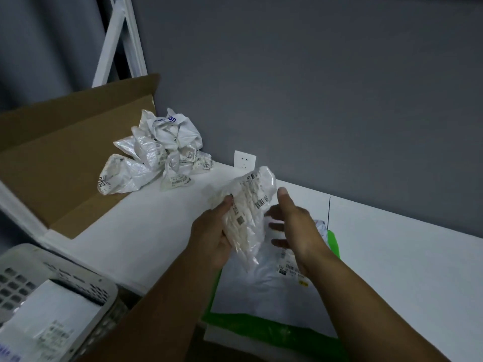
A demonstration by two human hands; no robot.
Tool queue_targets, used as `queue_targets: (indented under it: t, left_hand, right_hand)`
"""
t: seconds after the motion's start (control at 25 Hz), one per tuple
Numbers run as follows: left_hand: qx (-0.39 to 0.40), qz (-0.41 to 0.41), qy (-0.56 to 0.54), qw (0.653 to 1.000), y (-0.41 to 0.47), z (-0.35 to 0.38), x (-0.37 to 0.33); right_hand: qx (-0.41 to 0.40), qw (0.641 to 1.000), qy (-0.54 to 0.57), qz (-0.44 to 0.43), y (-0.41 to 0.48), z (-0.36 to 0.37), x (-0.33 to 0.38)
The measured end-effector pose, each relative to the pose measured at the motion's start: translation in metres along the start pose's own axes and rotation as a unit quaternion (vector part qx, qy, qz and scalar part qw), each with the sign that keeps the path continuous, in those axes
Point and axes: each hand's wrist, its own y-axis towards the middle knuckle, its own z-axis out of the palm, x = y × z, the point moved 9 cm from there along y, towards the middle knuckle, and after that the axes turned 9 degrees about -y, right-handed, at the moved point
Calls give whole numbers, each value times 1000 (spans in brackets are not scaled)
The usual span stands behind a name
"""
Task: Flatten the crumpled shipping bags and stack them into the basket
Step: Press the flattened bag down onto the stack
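1 basket (104,296) at near l, w/ 1 flat bag (57,317) in it. on the table (392,244): 2 flat bags, white one (261,291) atop green one (274,333). above them, l hand (211,236) grips 1 crumpled bag (248,210) by its l edge. r hand (295,228) open, fingers spread, just beside bag's r side; contact unclear. far l: pile (159,150) of crumpled bags, count unclear, by 1 cardboard box (52,158).

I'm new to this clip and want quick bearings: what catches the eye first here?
A crumpled shipping bag held up at centre: the left hand grips it, the right hand is open beside it. Behind, a pile of crumpled bags lies on the white table by a cardboard box; a white basket sits lower left.
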Motion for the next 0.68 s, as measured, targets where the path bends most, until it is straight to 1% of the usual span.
queue_targets:
  t: [0.08, 0.12, 0.2, 0.28, 0.36, 0.48, 0.52, 0.6, 0.68]
  left_hand:
    - [7, 13, 44, 999, 3, 4, 0]
    - [10, 16, 57, 998, 3, 5, 0]
    - [2, 28, 77, 997, 3, 5, -3]
    - [-23, 42, 98, 994, 6, -3, -8]
    - [-51, 51, 103, 992, 9, -14, -15]
    - [-96, 72, 135, 984, 10, -29, -22]
    - [-110, 82, 150, 979, 9, -31, -24]
    - [-138, 111, 186, 967, 8, -34, -26]
    - [-141, 125, 212, 959, 5, -29, -25]
  right_hand:
    - [-42, 999, 13, -28, 8, -8, 4]
    - [-45, 998, 33, -37, 12, -7, 5]
    - [-24, 997, 60, -31, 13, -1, 4]
    - [-11, 998, 56, -28, 15, 1, 6]
    - [-38, 996, 74, -26, 19, -9, 8]
    - [-132, 983, 128, -6, 28, -42, 3]
    - [-150, 979, 141, -6, 29, -50, 2]
    - [-163, 972, 169, -16, 27, -57, 3]
    - [-137, 970, 200, -24, 27, -52, 4]
